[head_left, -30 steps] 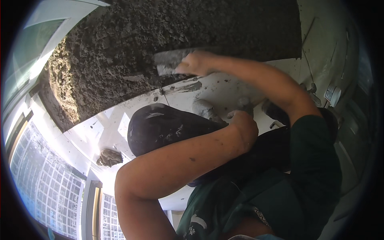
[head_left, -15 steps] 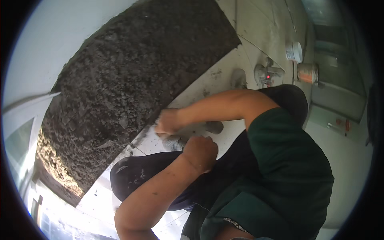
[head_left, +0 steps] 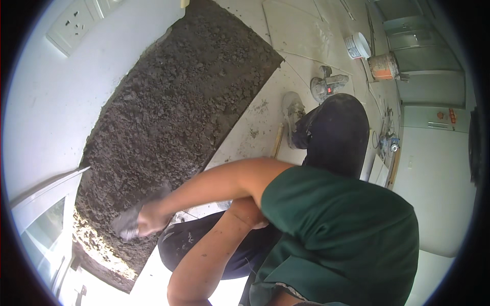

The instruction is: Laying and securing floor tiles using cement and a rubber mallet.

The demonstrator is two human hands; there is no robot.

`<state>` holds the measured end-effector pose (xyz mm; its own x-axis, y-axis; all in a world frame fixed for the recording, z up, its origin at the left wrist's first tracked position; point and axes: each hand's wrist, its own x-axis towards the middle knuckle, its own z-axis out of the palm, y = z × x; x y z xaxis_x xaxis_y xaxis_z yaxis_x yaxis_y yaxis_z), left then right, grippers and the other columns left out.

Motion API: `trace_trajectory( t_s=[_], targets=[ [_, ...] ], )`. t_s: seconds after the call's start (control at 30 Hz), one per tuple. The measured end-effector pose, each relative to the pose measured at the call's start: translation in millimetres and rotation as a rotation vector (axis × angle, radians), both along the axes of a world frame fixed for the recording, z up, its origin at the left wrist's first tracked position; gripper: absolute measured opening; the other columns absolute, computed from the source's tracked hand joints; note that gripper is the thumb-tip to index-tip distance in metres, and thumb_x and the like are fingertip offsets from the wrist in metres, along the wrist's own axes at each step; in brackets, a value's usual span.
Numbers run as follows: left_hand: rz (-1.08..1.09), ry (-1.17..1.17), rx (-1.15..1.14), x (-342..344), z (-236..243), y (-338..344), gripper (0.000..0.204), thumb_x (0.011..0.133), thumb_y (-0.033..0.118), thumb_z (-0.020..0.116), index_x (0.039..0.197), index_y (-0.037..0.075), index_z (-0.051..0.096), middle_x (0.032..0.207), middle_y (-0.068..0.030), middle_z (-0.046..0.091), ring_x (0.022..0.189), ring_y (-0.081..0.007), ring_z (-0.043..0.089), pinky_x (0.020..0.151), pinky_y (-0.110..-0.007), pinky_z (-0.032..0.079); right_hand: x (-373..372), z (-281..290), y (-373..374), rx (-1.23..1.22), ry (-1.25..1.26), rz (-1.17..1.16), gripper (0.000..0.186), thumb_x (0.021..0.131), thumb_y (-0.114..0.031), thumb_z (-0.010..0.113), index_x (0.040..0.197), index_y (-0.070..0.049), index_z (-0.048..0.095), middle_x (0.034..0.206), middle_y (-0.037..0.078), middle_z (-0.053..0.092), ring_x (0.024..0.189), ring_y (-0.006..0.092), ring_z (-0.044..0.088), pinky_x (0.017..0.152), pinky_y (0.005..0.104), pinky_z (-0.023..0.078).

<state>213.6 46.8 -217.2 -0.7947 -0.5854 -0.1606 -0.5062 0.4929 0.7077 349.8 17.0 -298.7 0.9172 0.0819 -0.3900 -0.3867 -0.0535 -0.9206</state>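
Note:
My right hand (head_left: 149, 220) reaches out low over a bed of dark, crumbly mortar (head_left: 168, 102). It is closed around what looks like a grey trowel (head_left: 126, 222), whose blade is smeared by motion and lies against the mortar's near part. My left hand (head_left: 247, 211) is by my bent left knee, under my right forearm, which covers most of its fingers. Whether it holds anything is hidden.
Pale floor tiles (head_left: 237, 135) with mortar crumbs border the bed. A grey handheld tool with a red light (head_left: 324, 85), a white bucket (head_left: 357, 46) and an orange mortar-caked bucket (head_left: 383, 67) stand beyond my right knee. A white wall with a socket (head_left: 73, 26) edges the left.
My right hand has swung left and nearer, from the bed's edge out over the mortar, with the trowel. My left hand has gone under my right forearm. The whole view has shifted.

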Motion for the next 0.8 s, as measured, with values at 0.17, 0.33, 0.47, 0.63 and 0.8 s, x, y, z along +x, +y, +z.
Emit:
trace_trajectory(
  t_s=[0.17, 0.33, 0.47, 0.63, 0.8],
  targets=[
    [-0.041, 0.063, -0.005, -6.1, -5.3, -8.4, 0.025, 0.078, 0.022, 0.066, 0.097, 0.007, 0.072, 0.102, -0.0177, 0.07, 0.103, -0.0298, 0.067, 0.087, -0.041, 0.053, 23.1, -12.8, 17.2, 0.006, -0.127, 0.084, 0.038, 0.092, -0.032, 0.062, 0.11, 0.001, 0.059, 0.098, 0.022, 0.067, 0.097, 0.0385, 0.065, 0.081, 0.0496, 0.048],
    [-0.058, 0.123, 0.04, -10.6, -13.9, -6.3, 0.029, 0.079, 0.025, 0.066, 0.101, 0.007, 0.07, 0.105, -0.0182, 0.069, 0.104, -0.0312, 0.067, 0.088, -0.042, 0.052, -16.0, -28.2, 4.9, -0.164, -0.018, 0.193, 0.035, 0.093, -0.031, 0.058, 0.104, 0.002, 0.058, 0.099, 0.025, 0.067, 0.098, 0.0424, 0.065, 0.083, 0.0516, 0.049],
    [-0.102, 0.171, 0.051, -10.8, -17.9, -10.2, 0.033, 0.08, 0.028, 0.067, 0.104, 0.007, 0.069, 0.107, -0.0186, 0.069, 0.105, -0.0323, 0.066, 0.089, -0.043, 0.052, -63.0, -49.5, -14.2, -0.472, -0.112, 0.327, 0.042, 0.093, -0.041, 0.053, 0.096, 0.0, 0.063, 0.093, 0.023, 0.069, 0.095, 0.0405, 0.067, 0.081, 0.0511, 0.051],
    [-0.139, 0.174, 0.105, 0.6, -29.9, -10.9, 0.037, 0.08, 0.031, 0.067, 0.108, 0.007, 0.068, 0.109, -0.0191, 0.068, 0.106, -0.0337, 0.065, 0.09, -0.044, 0.052, -32.4, -59.8, -16.3, -0.616, -0.203, 0.257, 0.042, 0.095, -0.043, 0.049, 0.095, -0.006, 0.07, 0.093, 0.018, 0.072, 0.093, 0.0378, 0.068, 0.08, 0.0498, 0.054],
    [-0.209, 0.195, 0.095, -1.1, -33.6, -24.8, 0.042, 0.081, 0.034, 0.067, 0.112, 0.006, 0.066, 0.112, -0.0196, 0.068, 0.107, -0.0351, 0.065, 0.092, -0.045, 0.051, -9.6, -37.8, -37.2, -0.568, -0.134, 0.459, 0.05, 0.091, -0.052, 0.052, 0.11, -0.008, 0.066, 0.103, 0.019, 0.07, 0.102, 0.0386, 0.066, 0.087, 0.0498, 0.052]
  ],
)
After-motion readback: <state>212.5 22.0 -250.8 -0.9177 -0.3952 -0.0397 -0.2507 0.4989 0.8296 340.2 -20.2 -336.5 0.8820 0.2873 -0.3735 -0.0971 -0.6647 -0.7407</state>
